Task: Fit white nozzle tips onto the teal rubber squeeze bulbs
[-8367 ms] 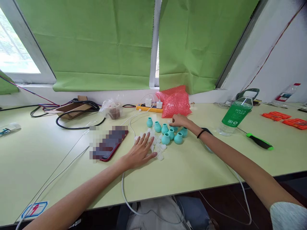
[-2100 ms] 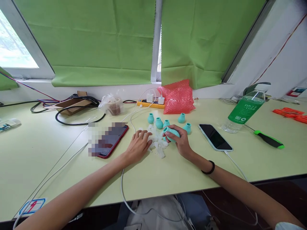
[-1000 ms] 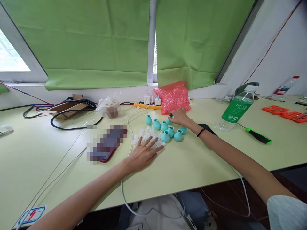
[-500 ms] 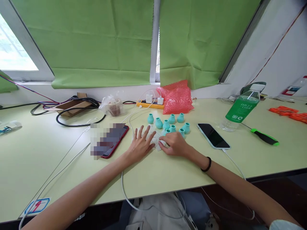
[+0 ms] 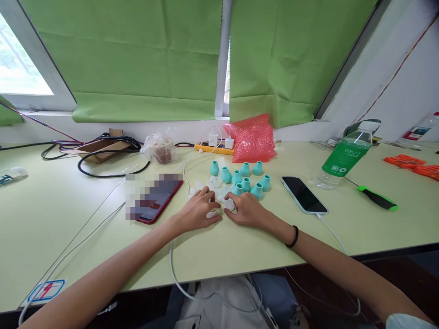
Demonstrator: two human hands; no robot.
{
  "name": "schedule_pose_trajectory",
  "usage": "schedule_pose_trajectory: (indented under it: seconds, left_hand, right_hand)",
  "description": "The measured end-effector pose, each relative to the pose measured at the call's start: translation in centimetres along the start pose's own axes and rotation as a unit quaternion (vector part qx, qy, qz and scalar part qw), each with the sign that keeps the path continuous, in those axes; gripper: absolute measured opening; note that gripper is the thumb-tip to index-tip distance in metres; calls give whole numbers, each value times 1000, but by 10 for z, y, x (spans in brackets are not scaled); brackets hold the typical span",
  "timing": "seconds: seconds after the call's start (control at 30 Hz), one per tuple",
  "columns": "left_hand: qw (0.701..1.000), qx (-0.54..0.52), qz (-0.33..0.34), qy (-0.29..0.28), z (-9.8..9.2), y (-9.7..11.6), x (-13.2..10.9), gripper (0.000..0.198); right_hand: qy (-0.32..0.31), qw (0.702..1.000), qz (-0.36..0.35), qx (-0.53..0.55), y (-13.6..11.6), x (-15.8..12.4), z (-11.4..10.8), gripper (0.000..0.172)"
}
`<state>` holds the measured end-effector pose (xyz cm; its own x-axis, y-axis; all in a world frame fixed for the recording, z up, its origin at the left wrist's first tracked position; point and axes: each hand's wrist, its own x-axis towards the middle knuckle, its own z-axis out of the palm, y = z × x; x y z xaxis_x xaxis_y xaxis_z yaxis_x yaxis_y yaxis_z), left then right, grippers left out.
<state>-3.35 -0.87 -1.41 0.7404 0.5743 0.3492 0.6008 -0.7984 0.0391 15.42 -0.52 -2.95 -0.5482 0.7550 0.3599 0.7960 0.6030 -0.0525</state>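
My left hand (image 5: 199, 211) rests on the table with its fingers curled, and a small translucent white piece (image 5: 213, 213) shows between thumb and index finger. Close beside it, my right hand (image 5: 247, 209) bends its index finger and thumb around another translucent piece (image 5: 227, 204). More of these clear, whitish pieces (image 5: 215, 182) lie loosely heaped just beyond the fingers; their exact kind is too small to make out. Several turquoise vase-shaped pieces (image 5: 226, 174) with open necks stand behind and to the right of the heap, most of them upright.
A red-cased phone (image 5: 159, 201) lies left of my hands, a white cable (image 5: 172, 256) running between. To the right are another phone (image 5: 304, 195), a green-labelled bottle (image 5: 346, 155) and a screwdriver (image 5: 377, 197). Behind sit pink bubble wrap (image 5: 254, 140) and a power strip (image 5: 214, 148).
My left hand has gone from fingers spread flat to curled around a translucent piece. The right hand has shifted slightly left and down. One turquoise piece near it sits a little further left.
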Motion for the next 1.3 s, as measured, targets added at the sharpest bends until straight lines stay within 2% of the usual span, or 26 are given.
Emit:
schedule_pose_trajectory:
  seconds: [0.13, 0.23, 0.3, 0.4, 0.5, 0.6, 0.67, 0.77, 0.87, 1.03, 1.3]
  left_hand:
    - [999, 31, -18, -23, 3, 8, 1, 25]
    - [999, 38, -24, -19, 5, 7, 2, 23]
    - [1000, 8, -28, 1, 7, 5, 2, 19]
    - [992, -89, -54, 66, 7, 2, 2, 15]
    - [964, -200, -127, 123, 4, 2, 3, 12]
    - [919, -306, -206, 137, 1, 3, 5, 13]
    - [888, -362, -240, 151, 1, 2, 5, 13]
    - [859, -403, -260, 180, 2, 1, 4, 17]
    - [867, -400, -235, 182, 3, 1, 3, 18]
    - [890, -372, -201, 170, 5, 3, 2, 16]
    - [886, -386, -192, 170, 6, 3, 2, 15]
  right_hand:
    - [-6, 1000, -7, 25, -1, 0, -4, 22]
    - [-5, 999, -11, 43, -1, 0, -6, 15]
    - [-3, 998, -3, 56, -2, -1, -6, 13]
    - [0, 994, 18, 110, -4, -1, -3, 15]
    - [8, 974, 70, 217, -5, 0, 1, 14]
    - [21, 935, 121, 332, -4, 3, 3, 11]
    - [36, 918, 125, 375, -3, 4, 2, 14]
    - [92, 929, 82, 350, -2, 3, 0, 16]
    - [142, 938, 26, 316, -4, 2, 0, 17]
    - [168, 926, -22, 338, -6, 1, 1, 21]
    - [182, 917, -37, 352, -5, 2, 3, 20]
